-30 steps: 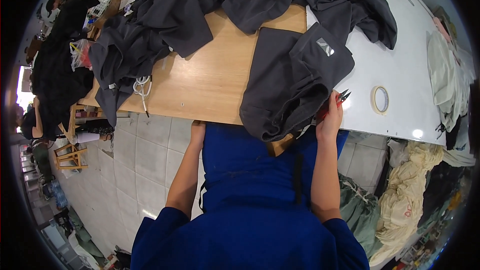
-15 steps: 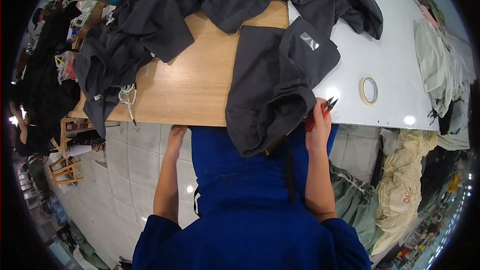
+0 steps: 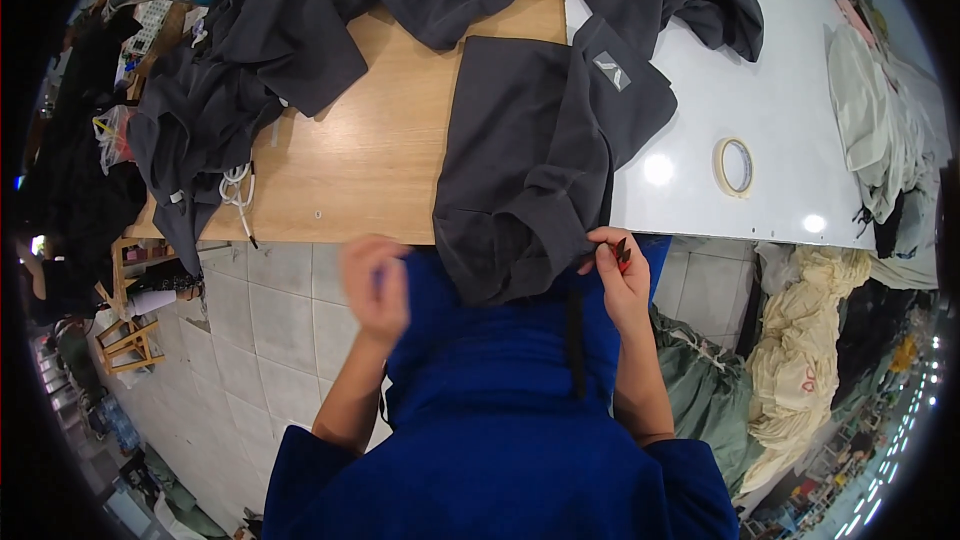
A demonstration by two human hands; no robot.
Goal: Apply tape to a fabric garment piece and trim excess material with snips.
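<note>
Garment: dark grey garment (image 3: pixel 540 150), centre of frame, lying across the seam between the wooden table (image 3: pixel 370 160) and the white table (image 3: pixel 760 110); its lower folded edge hangs over the near table edge toward my body.
Right hand: my right hand (image 3: pixel 620 280), just below the near edge, right of centre, is closed on the garment's lower right corner; a small red-and-black tool (image 3: pixel 621 252), probably thread snips, sits between the fingers.
Left hand: my left hand (image 3: pixel 375 285), lower left of the garment, is blurred; whether its fingers are spread or closed I cannot tell. It is near the hem, not clearly touching.
Step in hand: judged as gathering the hanging edge for trimming or checking.
Next move calls for: the left hand to take the hem and hold the cloth taut, tool tip kept off the fabric.
Surroundings: tape roll (image 3: pixel 735 165) on the white table at right; more dark clothes (image 3: pixel 250 70) heaped upper left and along the top.
</note>
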